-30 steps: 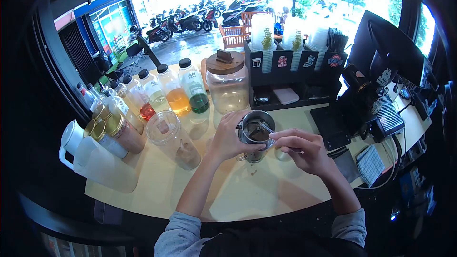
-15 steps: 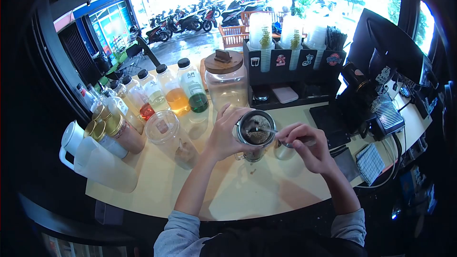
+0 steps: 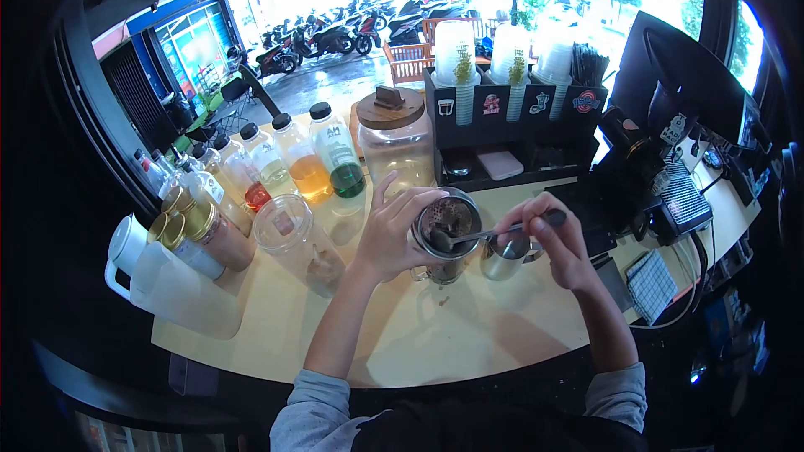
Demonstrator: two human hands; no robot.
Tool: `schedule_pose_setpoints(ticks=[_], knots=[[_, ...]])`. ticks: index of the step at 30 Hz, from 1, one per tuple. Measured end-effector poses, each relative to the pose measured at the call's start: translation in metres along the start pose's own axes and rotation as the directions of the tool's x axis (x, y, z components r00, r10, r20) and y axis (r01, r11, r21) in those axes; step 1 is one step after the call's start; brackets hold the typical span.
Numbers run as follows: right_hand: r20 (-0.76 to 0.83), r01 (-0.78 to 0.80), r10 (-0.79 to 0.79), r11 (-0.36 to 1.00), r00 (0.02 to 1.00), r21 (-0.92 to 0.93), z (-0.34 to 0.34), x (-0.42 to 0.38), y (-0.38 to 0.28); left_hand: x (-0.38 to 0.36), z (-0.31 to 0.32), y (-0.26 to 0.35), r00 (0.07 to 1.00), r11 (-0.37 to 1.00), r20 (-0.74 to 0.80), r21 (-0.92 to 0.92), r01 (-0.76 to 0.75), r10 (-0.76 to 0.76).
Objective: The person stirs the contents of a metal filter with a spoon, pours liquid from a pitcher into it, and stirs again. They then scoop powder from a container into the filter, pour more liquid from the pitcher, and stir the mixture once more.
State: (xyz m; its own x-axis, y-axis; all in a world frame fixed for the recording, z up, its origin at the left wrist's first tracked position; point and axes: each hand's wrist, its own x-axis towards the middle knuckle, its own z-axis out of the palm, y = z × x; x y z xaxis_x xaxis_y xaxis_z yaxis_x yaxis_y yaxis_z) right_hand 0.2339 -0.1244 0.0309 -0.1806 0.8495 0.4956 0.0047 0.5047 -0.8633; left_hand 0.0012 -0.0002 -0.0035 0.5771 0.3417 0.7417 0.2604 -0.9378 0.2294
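My left hand (image 3: 392,234) is wrapped round a round metal-rimmed strainer (image 3: 425,253), tilted so that its inside shows, with dark wet grounds (image 3: 450,216) in it. Below it stands a glass mug (image 3: 445,272), mostly hidden. Between the fingers of my right hand (image 3: 548,238) is a long-handled metal spoon (image 3: 481,235); its bowl rests among the grounds at the near side. A metal pitcher (image 3: 501,261) stands just below the spoon handle, beside the mug. Left of my left hand is a large clear plastic cup (image 3: 289,238).
Bottles with black caps (image 3: 337,151), gold-lidded jars (image 3: 219,234) and a white jug (image 3: 180,289) line the left side. Behind my hands are a wooden-lidded glass jar (image 3: 396,146) and a black cup rack (image 3: 519,109). A folded cloth (image 3: 650,287) lies right, near a machine (image 3: 682,201).
The spoon's bowl has moved down and left inside the strainer, and its handle now lies nearer level. My right hand has shifted slightly up. The strainer's contents look darker and less foamy.
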Motion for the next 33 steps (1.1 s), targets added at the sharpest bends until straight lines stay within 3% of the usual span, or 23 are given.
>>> schedule_pose_setpoints(ticks=[4,14,17,19,24,28,30,33], knots=[[-0.031,0.012,-0.014,0.997,0.999,-0.070,0.003,0.002,-0.004,0.000,0.002,-0.001,1.000,1.000,-0.016,0.010,-0.003,0.003],[-0.017,0.037,-0.038,0.999,0.999,-0.023,0.000,-0.004,0.006,0.001,-0.002,0.004,1.000,0.998,0.004,0.057,-0.006,0.005],[-0.057,0.030,-0.037,0.992,0.998,-0.121,-0.003,-0.002,-0.002,0.000,-0.002,0.005,1.000,0.998,-0.011,0.063,-0.008,0.009],[-0.052,0.023,-0.024,1.000,0.998,-0.010,0.000,0.001,0.000,0.002,-0.003,0.005,1.000,0.998,-0.015,0.066,-0.023,0.024],[-0.004,0.032,-0.032,0.990,0.999,-0.136,-0.015,0.014,-0.001,0.004,-0.002,0.004,0.998,0.993,-0.012,0.098,-0.058,0.059],[0.021,-0.010,0.012,0.998,1.000,-0.064,-0.008,0.020,-0.001,0.005,-0.001,0.005,0.998,0.991,-0.010,0.112,-0.066,0.068],[0.079,0.031,-0.018,0.985,0.997,-0.172,-0.011,0.026,-0.005,0.005,-0.001,0.005,0.997,0.989,0.001,0.123,-0.076,0.076],[0.022,0.029,-0.026,0.991,0.999,-0.131,-0.013,0.026,-0.009,0.004,-0.004,0.005,0.998,0.991,-0.021,0.114,-0.062,0.065]])
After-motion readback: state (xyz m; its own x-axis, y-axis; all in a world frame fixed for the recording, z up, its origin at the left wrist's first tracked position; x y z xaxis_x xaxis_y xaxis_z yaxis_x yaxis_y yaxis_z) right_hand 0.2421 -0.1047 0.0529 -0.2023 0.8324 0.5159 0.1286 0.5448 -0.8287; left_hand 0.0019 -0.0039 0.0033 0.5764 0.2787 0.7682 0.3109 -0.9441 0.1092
